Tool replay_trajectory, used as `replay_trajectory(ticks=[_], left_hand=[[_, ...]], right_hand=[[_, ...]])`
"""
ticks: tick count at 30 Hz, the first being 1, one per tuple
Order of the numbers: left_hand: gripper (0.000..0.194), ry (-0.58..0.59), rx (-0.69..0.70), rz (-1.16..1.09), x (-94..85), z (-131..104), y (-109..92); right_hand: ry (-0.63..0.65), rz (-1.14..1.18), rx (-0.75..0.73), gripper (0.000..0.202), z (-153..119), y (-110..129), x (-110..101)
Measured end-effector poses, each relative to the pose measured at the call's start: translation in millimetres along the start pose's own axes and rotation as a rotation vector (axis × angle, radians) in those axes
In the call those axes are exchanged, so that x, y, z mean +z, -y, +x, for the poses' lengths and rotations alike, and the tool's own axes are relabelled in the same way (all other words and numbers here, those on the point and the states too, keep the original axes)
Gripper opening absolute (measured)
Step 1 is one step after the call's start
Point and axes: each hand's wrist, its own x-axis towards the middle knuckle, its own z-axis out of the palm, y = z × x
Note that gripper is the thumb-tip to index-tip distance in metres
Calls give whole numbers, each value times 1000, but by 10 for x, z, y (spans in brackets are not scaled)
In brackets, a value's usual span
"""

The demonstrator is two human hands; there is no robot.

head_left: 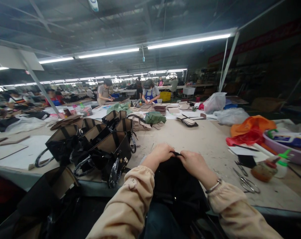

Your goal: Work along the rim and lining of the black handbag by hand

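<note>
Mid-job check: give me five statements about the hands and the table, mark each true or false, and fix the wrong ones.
1. The left hand and right hand both grip the upper edge of the black item. True.
2. The large scissors are in the right hand. False: they lie on the table, to the right of that hand.
3. The orange sheet lies beside the purple basin. True.
4. The group of black bags on the table is to the right of both hands. False: it stands to the left of them.
5. A band is worn on the right wrist. True.
</note>
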Motion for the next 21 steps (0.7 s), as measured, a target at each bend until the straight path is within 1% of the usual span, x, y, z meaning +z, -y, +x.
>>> replay_trajectory(ticks=[3, 13, 17, 19, 21], left_hand=[[16, -7, 2, -10, 14, -1, 9], [12, -22, -3, -141, 48, 11, 57], [28, -82, -11, -251, 65, -56, 118], [32, -130, -32, -274, 65, -111, 157], [31, -184, -43, -263, 53, -166, 193]], right_hand=[[-16, 26, 1, 21, -7, 13, -13], [-46, 71, -83, 23, 4, -18, -34], [-52, 71, -75, 24, 28, -20, -39], [-51, 70, -70, 24, 33, -9, -39], [-45, 68, -66, 24, 36, 6, -34]])
